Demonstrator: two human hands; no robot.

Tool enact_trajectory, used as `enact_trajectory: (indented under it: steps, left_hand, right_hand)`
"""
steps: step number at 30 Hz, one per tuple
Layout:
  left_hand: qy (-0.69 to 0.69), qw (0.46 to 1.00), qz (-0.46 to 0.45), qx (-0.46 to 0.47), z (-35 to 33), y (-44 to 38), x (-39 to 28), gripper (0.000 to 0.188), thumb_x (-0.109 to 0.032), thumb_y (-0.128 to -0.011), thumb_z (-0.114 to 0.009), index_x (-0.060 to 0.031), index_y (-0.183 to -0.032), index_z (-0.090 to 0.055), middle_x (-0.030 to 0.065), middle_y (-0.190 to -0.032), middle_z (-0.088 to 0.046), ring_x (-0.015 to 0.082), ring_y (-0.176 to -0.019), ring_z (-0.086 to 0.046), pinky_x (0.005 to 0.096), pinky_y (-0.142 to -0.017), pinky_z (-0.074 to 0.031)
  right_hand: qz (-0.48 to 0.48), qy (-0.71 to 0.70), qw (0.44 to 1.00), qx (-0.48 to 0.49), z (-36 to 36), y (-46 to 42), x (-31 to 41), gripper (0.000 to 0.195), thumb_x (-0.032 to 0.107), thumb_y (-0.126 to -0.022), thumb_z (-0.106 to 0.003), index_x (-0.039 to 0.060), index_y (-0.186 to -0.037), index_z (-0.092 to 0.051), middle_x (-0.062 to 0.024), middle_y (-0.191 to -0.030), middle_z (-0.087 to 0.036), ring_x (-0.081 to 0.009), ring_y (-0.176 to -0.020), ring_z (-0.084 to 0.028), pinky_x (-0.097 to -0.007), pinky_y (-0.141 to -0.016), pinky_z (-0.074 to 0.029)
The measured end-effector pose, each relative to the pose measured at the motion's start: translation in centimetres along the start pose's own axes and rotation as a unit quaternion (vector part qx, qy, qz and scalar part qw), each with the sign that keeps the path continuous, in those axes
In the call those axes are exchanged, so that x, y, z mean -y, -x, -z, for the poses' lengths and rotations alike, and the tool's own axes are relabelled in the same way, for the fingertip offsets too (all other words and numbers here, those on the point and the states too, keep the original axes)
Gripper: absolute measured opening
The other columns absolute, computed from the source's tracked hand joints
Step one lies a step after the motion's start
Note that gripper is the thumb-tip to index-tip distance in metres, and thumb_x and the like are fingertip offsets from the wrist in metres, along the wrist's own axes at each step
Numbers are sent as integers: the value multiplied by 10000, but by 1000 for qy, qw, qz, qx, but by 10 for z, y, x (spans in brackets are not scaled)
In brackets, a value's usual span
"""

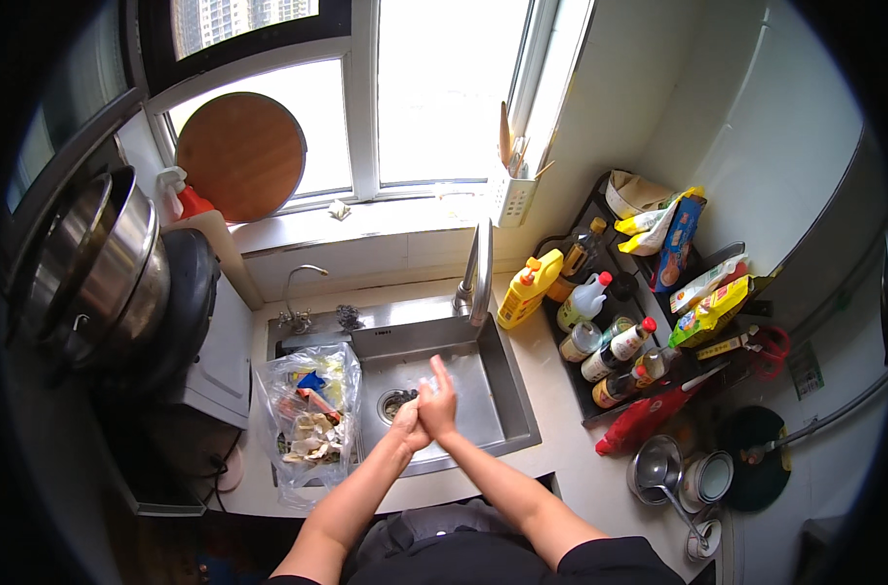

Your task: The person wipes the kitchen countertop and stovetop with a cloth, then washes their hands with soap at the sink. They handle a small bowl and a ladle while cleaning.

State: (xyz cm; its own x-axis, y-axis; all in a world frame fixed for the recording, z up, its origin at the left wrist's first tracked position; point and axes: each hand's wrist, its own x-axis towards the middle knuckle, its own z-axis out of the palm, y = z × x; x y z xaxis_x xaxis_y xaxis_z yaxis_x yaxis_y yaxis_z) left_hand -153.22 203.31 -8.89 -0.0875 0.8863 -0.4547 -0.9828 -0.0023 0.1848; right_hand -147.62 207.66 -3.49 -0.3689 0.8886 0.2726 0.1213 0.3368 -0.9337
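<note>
Over the stainless steel sink basin [480, 395], my left hand [412, 429] and my right hand [439, 406] press against each other. The right hand has its fingers stretched away from me, and no object shows in it. Its palm side and the left fingers are largely hidden where the hands meet. Just beyond the left hand is the drain strainer [399, 404], with dark scraps in it. A tall metal faucet [482, 270] stands at the back of the sink, its spout hanging over the basin.
A clear plastic bag of food scraps and wrappers [314, 431] covers the sink's left side. A small curved tap [292, 292] and steel wool scrubber [349, 316] sit behind it. Right of the sink stand a yellow detergent bottle [529, 289] and a rack [590, 417] of sauce bottles. Steel bowls [115, 256] are stacked left.
</note>
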Motion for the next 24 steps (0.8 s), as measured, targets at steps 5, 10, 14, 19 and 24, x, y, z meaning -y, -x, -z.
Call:
enact_trajectory:
  steps: [5,10,14,19,24]
  left_hand:
    - [8,994,-88,61,6,-6,-15,350,-210,-944,-361,-42,-1231,-469,107,-1191,-548,229,-1078,-534,355,-948,-411]
    - [-126,988,-83,-37,-33,15,14,308,-223,-943,-402,-48,-1170,-514,84,-1141,-562,172,-1066,-510,306,-932,-397]
    - [-140,981,-118,63,16,-18,-13,368,-264,-934,-423,-29,-1211,-478,70,-1170,-557,206,-1096,-524,351,-897,-431]
    - [-225,973,-48,-7,-1,-6,13,367,-233,-936,-369,-69,-1248,-468,49,-1222,-519,197,-1085,-521,348,-901,-422]
    - [-167,983,-70,-34,-12,-7,-3,395,-200,-935,-326,23,-1239,-446,137,-1277,-474,212,-1171,-460,327,-1006,-352]
  right_hand:
    - [131,16,991,-5,-20,31,-31,372,127,-870,-477,-28,-1208,-497,-189,-1296,-463,-322,-1274,-346,-388,-1061,-233]
    - [-115,-37,993,-18,-5,-1,-20,464,139,-868,-472,-48,-1285,-391,-219,-1335,-405,-295,-1272,-359,-354,-1045,-275]
    - [1,-49,999,5,-17,34,0,438,142,-889,-458,-63,-1273,-405,-232,-1325,-407,-315,-1274,-349,-371,-1056,-256]
    - [-45,-58,993,-89,-3,-1,-22,466,126,-875,-465,-73,-1286,-374,-224,-1341,-391,-309,-1286,-326,-349,-1065,-243]
    - [-44,41,998,-19,-12,41,-15,413,133,-920,-376,-43,-1293,-396,-211,-1351,-389,-295,-1303,-311,-350,-1070,-231]
